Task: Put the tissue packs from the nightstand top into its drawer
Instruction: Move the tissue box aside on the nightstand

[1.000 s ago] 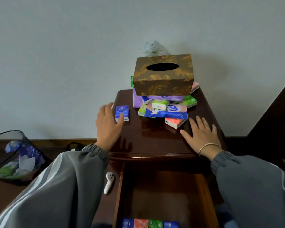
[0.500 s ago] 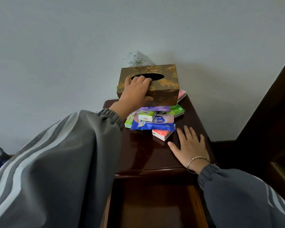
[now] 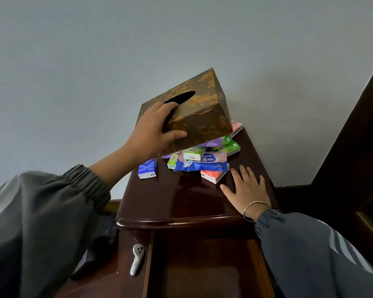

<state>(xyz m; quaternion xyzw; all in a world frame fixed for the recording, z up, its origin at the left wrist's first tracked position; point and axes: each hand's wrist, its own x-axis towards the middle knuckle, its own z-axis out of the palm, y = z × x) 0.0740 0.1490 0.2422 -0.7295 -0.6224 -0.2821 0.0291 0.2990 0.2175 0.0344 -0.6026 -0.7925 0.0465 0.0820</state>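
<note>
Several tissue packs (image 3: 202, 164) lie beneath left grip (image 3: 151, 132) (clasping tilted box (image 3: 205, 110)).

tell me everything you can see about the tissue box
The tissue box is a glossy dark brown case with gold leaf patterns and an oval slot on top, no tissue showing. It is tilted above the packs on the nightstand. The left hand grips its left end, fingers in the slot, thumb on the front face. Whether it touches the packs is unclear.

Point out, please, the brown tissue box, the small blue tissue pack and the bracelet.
brown tissue box (image 3: 202, 125): head view, its front face.
small blue tissue pack (image 3: 147, 169): head view, middle of its wrapper.
bracelet (image 3: 256, 202): head view, band over the wrist.
</note>
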